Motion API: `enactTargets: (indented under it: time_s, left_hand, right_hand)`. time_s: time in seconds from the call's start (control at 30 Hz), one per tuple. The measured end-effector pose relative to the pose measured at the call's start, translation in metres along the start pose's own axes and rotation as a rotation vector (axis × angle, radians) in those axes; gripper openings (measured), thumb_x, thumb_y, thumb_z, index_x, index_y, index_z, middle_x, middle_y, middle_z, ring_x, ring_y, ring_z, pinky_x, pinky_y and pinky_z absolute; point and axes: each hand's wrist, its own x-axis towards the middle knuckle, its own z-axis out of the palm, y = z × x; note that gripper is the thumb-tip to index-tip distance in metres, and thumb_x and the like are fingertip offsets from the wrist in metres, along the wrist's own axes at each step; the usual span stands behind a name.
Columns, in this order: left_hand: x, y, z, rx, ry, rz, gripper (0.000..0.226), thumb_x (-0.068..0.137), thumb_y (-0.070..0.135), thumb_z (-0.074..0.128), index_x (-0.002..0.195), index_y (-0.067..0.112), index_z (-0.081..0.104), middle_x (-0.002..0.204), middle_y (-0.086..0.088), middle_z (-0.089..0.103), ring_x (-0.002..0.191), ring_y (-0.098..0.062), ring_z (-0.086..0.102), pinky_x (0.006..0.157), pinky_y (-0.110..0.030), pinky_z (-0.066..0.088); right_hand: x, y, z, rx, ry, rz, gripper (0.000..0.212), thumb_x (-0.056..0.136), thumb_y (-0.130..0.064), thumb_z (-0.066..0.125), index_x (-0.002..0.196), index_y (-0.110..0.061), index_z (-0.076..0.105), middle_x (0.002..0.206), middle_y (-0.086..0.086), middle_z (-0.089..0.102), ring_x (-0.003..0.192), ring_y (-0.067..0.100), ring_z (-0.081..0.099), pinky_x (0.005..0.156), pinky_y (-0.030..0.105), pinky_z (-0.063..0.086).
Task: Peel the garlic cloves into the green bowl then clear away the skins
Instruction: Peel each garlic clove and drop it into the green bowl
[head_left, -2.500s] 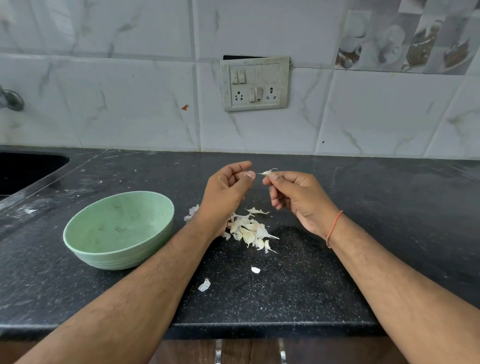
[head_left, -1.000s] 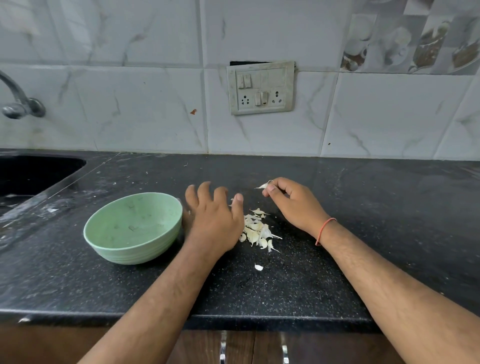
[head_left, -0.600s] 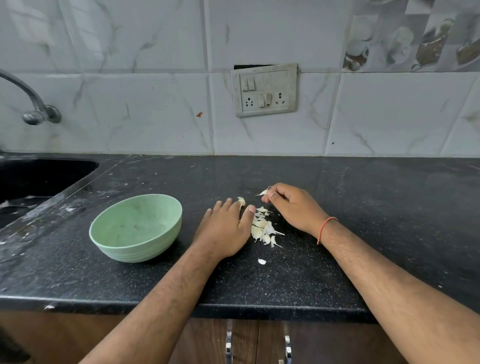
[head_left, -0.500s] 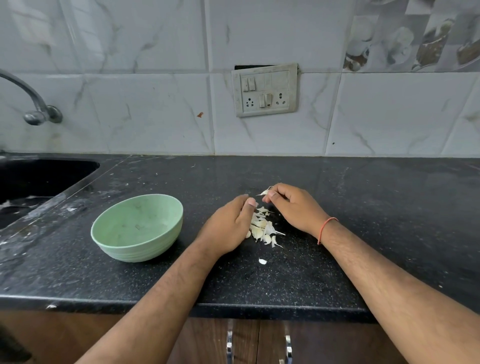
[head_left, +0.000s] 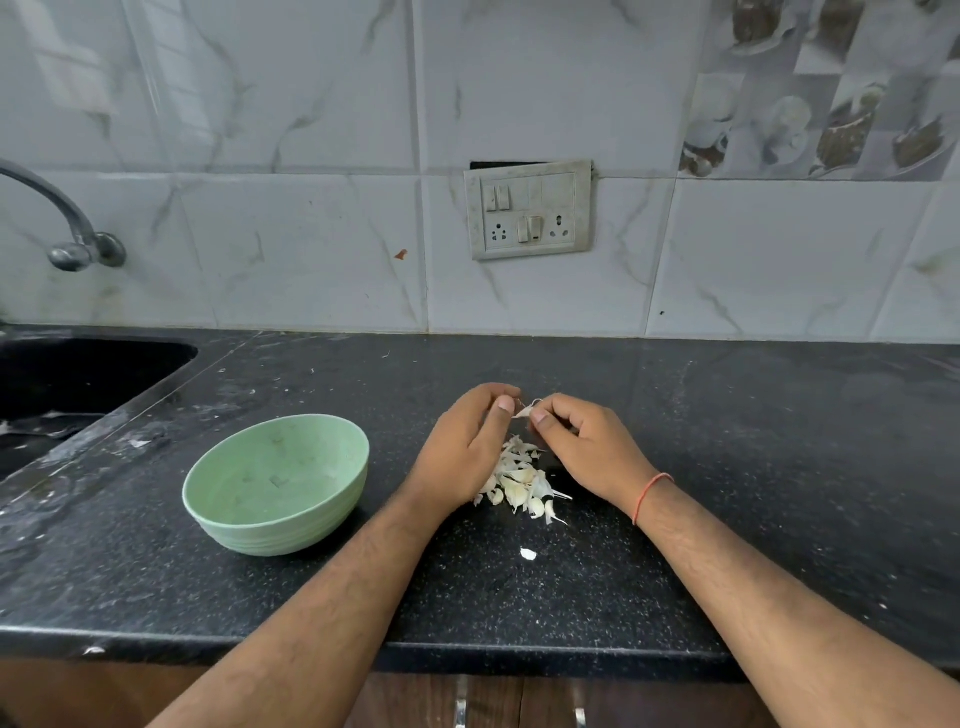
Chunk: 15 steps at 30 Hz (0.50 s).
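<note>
- Both hands meet above the pile: the right hand (head_left: 582, 447) pinches a garlic clove (head_left: 525, 410) between thumb and forefinger, and the left hand (head_left: 467, 447) has its curled fingertips at the clove's papery tip, apparently nipping the skin.
- That clove is held just off the counter (head_left: 727, 519), over its middle and well back from the front edge.
- Beneath the hands lies a heap of cloves and skins (head_left: 519, 486); one loose scrap (head_left: 528, 554) sits nearer the front edge.
- Judged by look, the clove is light, small and firm, its skin thin, dry and easily torn; the pointed tip or root end seems the best place to pinch, with the body steadied by the other hand.
- The green bowl (head_left: 275, 483) stands left of the heap, near the sink (head_left: 78, 379) at the left edge.
- Hard to make out: which pieces in the heap are peeled, whether the bowl's pale flecks are garlic, and exactly how the left fingertips grip.
</note>
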Motion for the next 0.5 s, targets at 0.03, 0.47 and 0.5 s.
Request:
enactTargets:
  time_s: [0.03,0.47,0.5]
  left_hand:
    - [0.0,0.002,0.0,0.023,0.003,0.03,0.031,0.111,0.041,0.047,0.127,0.024,0.068,0.117,0.016,0.071,0.113,0.002,0.064,0.099,-0.029,0.053]
    - [0.0,0.023,-0.002,-0.357,-0.139,0.102,0.036,0.115,0.022,0.046,0.088,0.003,0.062,0.078,-0.013,0.071,0.071,-0.02,0.068,0.072,-0.027,0.051]
    - [0.001,0.024,-0.002,-0.426,-0.173,0.1,0.037,0.115,0.021,0.044,0.089,0.0,0.059,0.079,-0.021,0.07,0.072,-0.03,0.07,0.073,-0.033,0.055]
  right_hand:
    - [-0.002,-0.002,0.001,0.025,-0.001,-0.007,0.024,0.108,-0.037,0.059,0.089,-0.034,0.073,0.079,-0.005,0.073,0.068,0.009,0.062,0.07,0.035,0.053]
    - [-0.016,-0.025,0.002,0.671,-0.086,0.155,0.029,0.109,-0.025,0.057,0.092,-0.005,0.069,0.075,0.009,0.054,0.068,0.017,0.052,0.058,0.028,0.041]
    - [-0.016,-0.026,0.002,0.724,-0.105,0.174,0.028,0.108,-0.026,0.057,0.092,-0.007,0.069,0.074,0.008,0.054,0.067,0.016,0.052,0.057,0.028,0.04]
